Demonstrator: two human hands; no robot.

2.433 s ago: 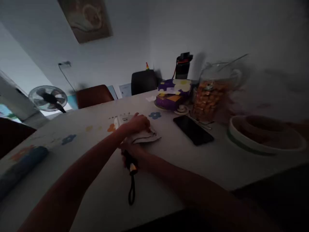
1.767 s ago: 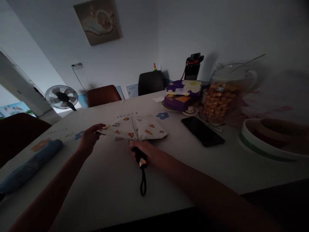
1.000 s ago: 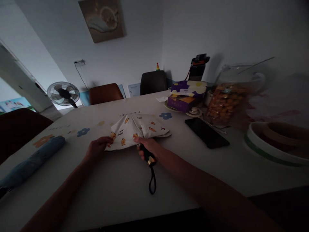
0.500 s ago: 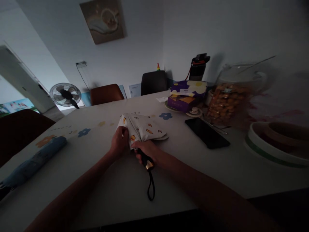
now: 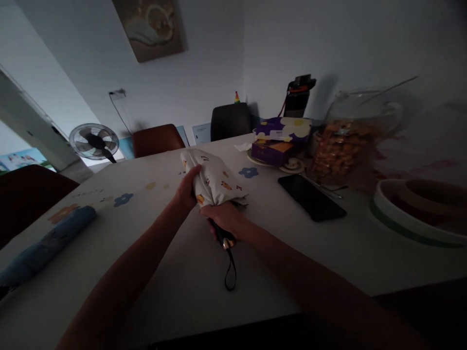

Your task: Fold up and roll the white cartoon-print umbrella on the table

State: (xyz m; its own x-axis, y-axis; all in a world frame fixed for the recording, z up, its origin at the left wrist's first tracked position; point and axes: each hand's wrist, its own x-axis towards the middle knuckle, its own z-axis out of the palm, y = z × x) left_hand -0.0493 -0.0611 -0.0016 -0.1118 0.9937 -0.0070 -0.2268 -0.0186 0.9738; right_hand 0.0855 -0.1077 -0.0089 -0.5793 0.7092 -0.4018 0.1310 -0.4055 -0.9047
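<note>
The room is dim. Pale walls (image 5: 207, 63) meet in a corner behind the tabletop (image 5: 197, 301), covered by a white cloth with flower prints. A framed picture (image 5: 149, 26) hangs high up. A brown chair (image 5: 156, 139) and a black chair (image 5: 229, 121) stand at the far edge; a standing fan (image 5: 94, 142) is at the left, near brighter daylight.
</note>
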